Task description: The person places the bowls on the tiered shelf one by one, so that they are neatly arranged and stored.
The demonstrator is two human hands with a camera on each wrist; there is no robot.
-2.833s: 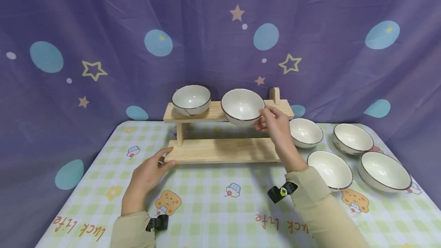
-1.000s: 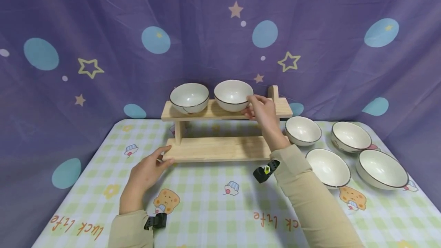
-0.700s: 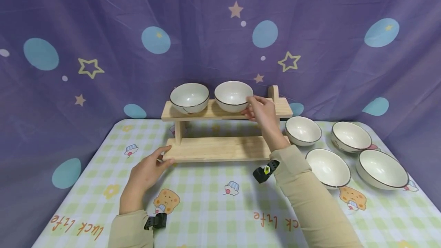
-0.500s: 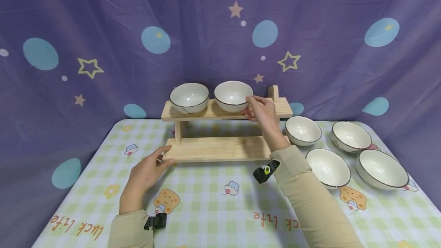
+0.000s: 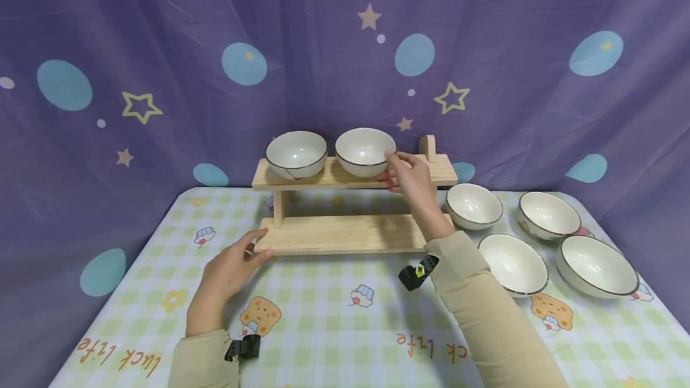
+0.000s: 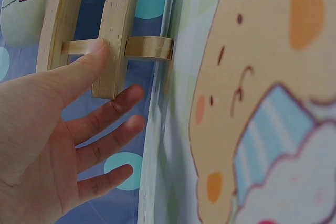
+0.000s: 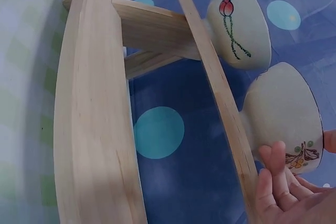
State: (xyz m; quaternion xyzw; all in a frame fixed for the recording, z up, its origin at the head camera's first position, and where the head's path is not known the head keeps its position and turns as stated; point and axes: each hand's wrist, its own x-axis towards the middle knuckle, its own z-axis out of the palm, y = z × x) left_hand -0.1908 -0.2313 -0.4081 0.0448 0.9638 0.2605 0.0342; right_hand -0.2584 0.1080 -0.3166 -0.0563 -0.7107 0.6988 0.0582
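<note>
Purple star-print cloth (image 5: 162,29) hangs behind a table covered with checked cloth (image 5: 334,328). At table centre stands a two-tier wooden rack (image 5: 345,233).

The left hand (image 5: 229,271) is released, fingers straight, with fingertips (image 6: 100,48) touching the lower shelf's left end, at 9 o'clock of the rack.

The right hand (image 5: 412,178) grips the right bowl (image 5: 365,151) at its 3 o'clock rim, thumb above and fingers (image 7: 275,182) against the outer wall. That bowl sits upright on the top shelf, just beside the left bowl (image 5: 296,154).

Four loose bowls (image 5: 514,263) rest on the table at 3 o'clock of the rack, well apart from both hands.
</note>
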